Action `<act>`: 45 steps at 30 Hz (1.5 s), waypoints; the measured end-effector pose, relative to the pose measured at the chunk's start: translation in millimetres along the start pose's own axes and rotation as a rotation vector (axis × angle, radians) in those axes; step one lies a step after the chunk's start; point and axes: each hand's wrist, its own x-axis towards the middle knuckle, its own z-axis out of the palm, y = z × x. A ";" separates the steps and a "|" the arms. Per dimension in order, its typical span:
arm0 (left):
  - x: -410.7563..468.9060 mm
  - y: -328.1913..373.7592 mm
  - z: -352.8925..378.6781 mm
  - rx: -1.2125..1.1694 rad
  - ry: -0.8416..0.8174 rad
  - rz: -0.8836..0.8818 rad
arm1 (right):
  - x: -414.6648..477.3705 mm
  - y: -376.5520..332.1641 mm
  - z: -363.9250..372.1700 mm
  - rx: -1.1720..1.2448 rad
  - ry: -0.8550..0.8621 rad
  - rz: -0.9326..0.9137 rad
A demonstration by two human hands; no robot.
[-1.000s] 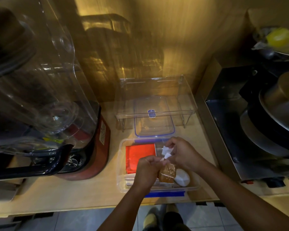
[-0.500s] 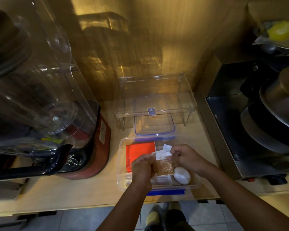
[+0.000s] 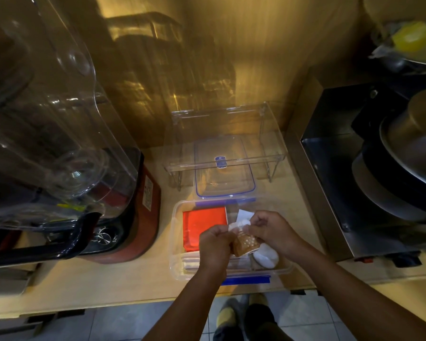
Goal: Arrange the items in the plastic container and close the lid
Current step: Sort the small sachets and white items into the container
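Holding one small packet [image 3: 244, 243] of brown contents between them, both hands hover just above the plastic container [image 3: 176, 242], which sits open at the front edge of the tabletop [image 3: 123, 279]. The left hand [image 3: 214, 242] is closed around the packet's left side; the right hand [image 3: 272, 230] pinches its white top flap between thumb and fingers. A second ago the packet hung upright from the fingers; half a second ago it was held flatter with its label showing; now the top is bunched and the packet tilts toward the container's right half. I judge that the top is being folded or twisted shut so the packet will lie low enough for the lid, and that placing it is the step in hand.

Counted inside the container: one red flat packet [image 3: 204, 225] lying in the left half, one white rounded item [image 3: 266, 258] in the near right corner, one white slip [image 3: 244, 214] just behind the hands, and some pale flat pieces along the near wall whose number I cannot tell. There is one lid [image 3: 224, 178], clear with a blue rim, lying just behind the container and partly under one clear shelf rack [image 3: 231, 134]. So the lid is still off, and closing it remains to be done. One blender [image 3: 59, 143] stands left of the container, well apart from the hands
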 end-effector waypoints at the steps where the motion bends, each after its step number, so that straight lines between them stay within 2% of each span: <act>1: 0.9 -0.5 -0.6 0.013 0.033 0.016 | 0.7 1.4 -1.0 -0.009 0.026 0.004; 3: 3.0 0.4 -2.8 0.010 0.094 0.043 | 0.1 2.2 -5.4 -0.149 0.046 0.006; 6: 7.1 2.7 -7.1 -0.005 0.159 0.085 | -3.5 5.4 -10.4 -0.735 -0.106 -0.068; 7: 8.4 3.2 -8.8 -0.012 0.176 0.097 | -5.9 6.4 -6.9 -0.860 -0.165 -0.064; 11: 11.1 4.1 -13.7 -0.050 0.215 0.109 | -5.9 8.8 16.2 -1.040 -0.310 -0.002; 14: 11.9 4.5 -18.6 -0.061 0.219 0.091 | -3.0 16.6 26.9 -1.122 -0.297 -0.009; 17: 13.5 4.0 -26.0 -0.074 0.226 0.082 | -0.9 19.9 28.2 -1.097 -0.284 0.004; 21: 15.8 3.4 -34.9 -0.081 0.247 0.096 | 12.7 7.2 19.4 -0.725 -0.158 0.120; 24: 16.1 2.6 -36.5 -0.076 0.240 0.081 | 23.9 -2.0 21.0 -0.406 -0.099 0.082; 26: 15.5 2.1 -36.7 -0.064 0.224 0.083 | 24.2 -8.0 24.7 -0.278 -0.082 0.082; 29: 13.1 2.9 -35.4 -0.047 0.168 0.077 | 25.8 -7.2 28.0 -0.188 -0.062 0.085; 31: 12.5 4.0 -34.0 -0.021 0.130 0.066 | 25.5 -6.7 25.2 -0.155 0.019 0.082; 34: 14.4 3.8 -29.8 0.036 0.049 0.046 | 22.5 -14.6 9.8 0.224 0.054 0.078; 35: 14.4 3.8 -27.2 0.056 0.010 0.038 | 20.9 -17.5 3.4 0.264 0.016 0.053; 37: 15.0 2.5 -19.9 0.086 -0.067 0.016 | 17.9 -22.1 -7.5 0.130 -0.155 0.011; 39: 15.0 2.4 -9.7 0.109 -0.125 -0.005 | 17.0 -23.3 -13.9 -0.116 -0.271 -0.037; 42: 15.2 1.6 8.3 0.118 -0.165 -0.030 | 16.5 -19.6 -24.7 -0.409 -0.269 -0.147; 45: 16.3 -1.9 24.1 0.133 -0.175 -0.082 | 13.2 -15.5 -35.4 -0.607 -0.251 -0.167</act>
